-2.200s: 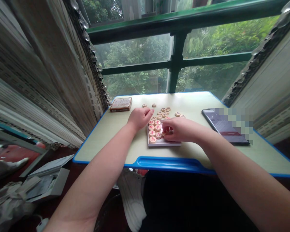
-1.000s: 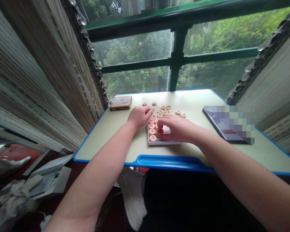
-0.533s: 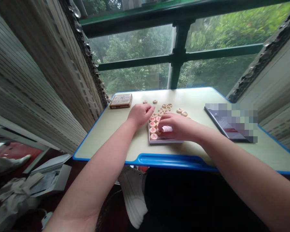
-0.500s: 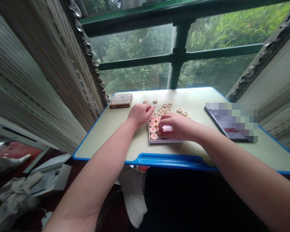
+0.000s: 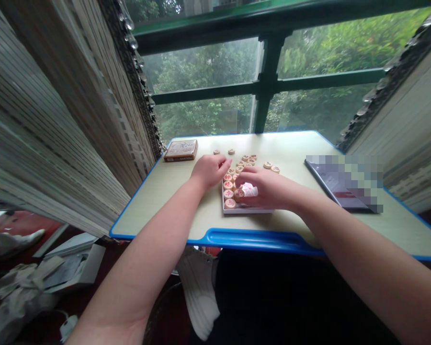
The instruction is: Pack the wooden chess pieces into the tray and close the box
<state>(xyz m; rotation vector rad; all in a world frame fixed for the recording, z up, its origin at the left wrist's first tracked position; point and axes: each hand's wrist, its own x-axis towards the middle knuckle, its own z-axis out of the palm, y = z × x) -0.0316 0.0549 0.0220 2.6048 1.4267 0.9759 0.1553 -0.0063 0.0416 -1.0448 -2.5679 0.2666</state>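
One table (image 5: 208, 211), two hands (image 5: 206, 171) (image 5: 267, 188), one tray (image 5: 249, 211)

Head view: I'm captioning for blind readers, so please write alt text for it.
A person's right hand reaches into a shallow white tray of round, red-marked pieces; the left hand is beside the tray's far left corner. More pieces lie beyond on a blue-edged table, between a brown box and a dark flat device, in front of a window.
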